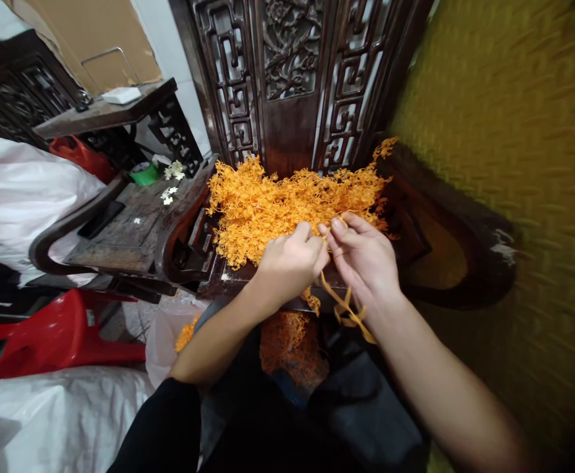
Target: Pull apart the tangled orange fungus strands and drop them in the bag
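A large heap of orange, frilly plastic-looking sprigs (262,207) covers the seat of a carved dark wooden chair (290,131). In front of the heap, my left hand (292,259) is closed around an orange stem (339,297) whose leafy end hangs down by my right wrist. Close beside it, my right hand (366,256) pinches the upper part of the same orange strand between thumb and fingers. The exact spot where the fingertips meet is partly hidden. Below the seat edge, more orange sprigs lie in a reddish bag or container (294,348) between my legs.
To the left stands another wooden chair (114,243) holding green tape (144,173), pale flower pieces (167,195) and a dark flat object. A whitish bin (161,341), red plastic stool (55,335) and white sacks (60,420) are lower left. A yellowish textured surface (524,164) fills the right.
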### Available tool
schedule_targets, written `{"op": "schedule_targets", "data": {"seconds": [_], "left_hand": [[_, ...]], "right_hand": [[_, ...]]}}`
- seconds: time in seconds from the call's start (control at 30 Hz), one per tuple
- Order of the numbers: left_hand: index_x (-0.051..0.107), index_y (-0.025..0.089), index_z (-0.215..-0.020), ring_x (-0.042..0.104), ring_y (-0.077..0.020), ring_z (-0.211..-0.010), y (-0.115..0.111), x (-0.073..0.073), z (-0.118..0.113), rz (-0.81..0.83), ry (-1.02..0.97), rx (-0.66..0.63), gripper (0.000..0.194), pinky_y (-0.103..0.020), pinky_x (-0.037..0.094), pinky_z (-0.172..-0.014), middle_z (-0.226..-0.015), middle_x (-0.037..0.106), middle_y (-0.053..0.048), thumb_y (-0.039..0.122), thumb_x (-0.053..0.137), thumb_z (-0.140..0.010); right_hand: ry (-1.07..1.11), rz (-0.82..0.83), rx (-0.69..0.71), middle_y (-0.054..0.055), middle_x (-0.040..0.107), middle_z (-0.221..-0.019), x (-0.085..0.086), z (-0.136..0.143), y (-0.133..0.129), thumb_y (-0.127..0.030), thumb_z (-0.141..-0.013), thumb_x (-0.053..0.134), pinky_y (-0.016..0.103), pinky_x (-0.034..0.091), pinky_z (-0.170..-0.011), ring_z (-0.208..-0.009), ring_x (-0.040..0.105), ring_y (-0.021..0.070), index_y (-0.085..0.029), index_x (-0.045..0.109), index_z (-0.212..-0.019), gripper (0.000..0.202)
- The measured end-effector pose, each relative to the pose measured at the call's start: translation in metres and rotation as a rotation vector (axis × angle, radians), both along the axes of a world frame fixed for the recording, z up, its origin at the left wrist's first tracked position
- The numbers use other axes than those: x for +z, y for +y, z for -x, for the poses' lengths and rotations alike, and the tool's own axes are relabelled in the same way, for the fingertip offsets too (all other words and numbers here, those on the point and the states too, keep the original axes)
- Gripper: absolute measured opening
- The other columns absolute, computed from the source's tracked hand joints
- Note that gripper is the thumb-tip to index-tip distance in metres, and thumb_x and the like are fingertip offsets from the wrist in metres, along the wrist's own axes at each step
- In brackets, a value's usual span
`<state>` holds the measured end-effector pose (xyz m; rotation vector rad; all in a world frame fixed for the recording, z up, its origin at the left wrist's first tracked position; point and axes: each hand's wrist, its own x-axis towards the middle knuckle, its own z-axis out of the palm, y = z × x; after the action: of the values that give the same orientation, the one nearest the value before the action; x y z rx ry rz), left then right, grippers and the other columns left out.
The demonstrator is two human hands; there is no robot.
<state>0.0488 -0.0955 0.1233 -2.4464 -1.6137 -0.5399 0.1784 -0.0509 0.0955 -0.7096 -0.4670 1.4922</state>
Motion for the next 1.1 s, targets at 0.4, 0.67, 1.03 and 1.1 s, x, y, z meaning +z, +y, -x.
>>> {"op": "schedule_targets", "data": {"seconds": [0.4,0.67,1.03,1.1], "left_hand": [[0.064,0.015,-0.068,0.057,-0.0129,-0.074,-0.019,0.025,-0.002,0.167,-0.621,-0.413,0.036,-0.029,0.049,-0.074,-0.075,0.060,-0.004,0.023,0.050,-0.100],[0.078,0.017,-0.104,0.042,-0.0059,-0.051,-0.001,0.019,0.032,0.478,-1.246,-0.254,0.036,-0.026,0.037,-0.049,-0.085,0.066,-0.004,0.047,0.058,-0.098],[0.072,0.018,-0.094,0.041,-0.0055,-0.046,-0.051,0.027,0.085,0.293,-1.378,0.046,0.020,-0.022,0.031,-0.042,-0.084,0.070,-0.005,0.034,0.061,-0.088],[0.072,0.018,-0.092,0.042,-0.0060,-0.047,-0.075,0.020,0.106,0.295,-1.383,0.166,0.020,-0.022,0.030,-0.043,-0.078,0.066,-0.003,0.035,0.066,-0.086]], "right_hand": [[-0.024,-0.059,-0.185,-0.008,0.062,-0.073,-0.008,-0.032,0.052,-0.004,-0.062,0.085,0.024,0.064,-0.090,-0.071,0.065,0.0059,-0.021,0.064,-0.076,0.031],[-0.088,-0.263,0.339,-0.003,0.052,-0.075,0.009,-0.044,0.016,-0.023,-0.061,0.086,0.026,0.056,-0.059,-0.070,0.055,0.0123,-0.027,0.062,-0.086,0.034],[-0.002,-0.329,0.438,-0.003,0.024,-0.067,0.015,-0.045,0.007,-0.022,-0.048,0.090,0.019,0.022,-0.033,-0.058,0.020,0.0122,-0.028,0.064,-0.072,0.036],[0.010,-0.322,0.465,-0.004,0.020,-0.065,0.015,-0.044,0.005,-0.021,-0.045,0.091,0.018,0.013,-0.031,-0.057,0.017,0.0121,-0.029,0.065,-0.069,0.036]]}}
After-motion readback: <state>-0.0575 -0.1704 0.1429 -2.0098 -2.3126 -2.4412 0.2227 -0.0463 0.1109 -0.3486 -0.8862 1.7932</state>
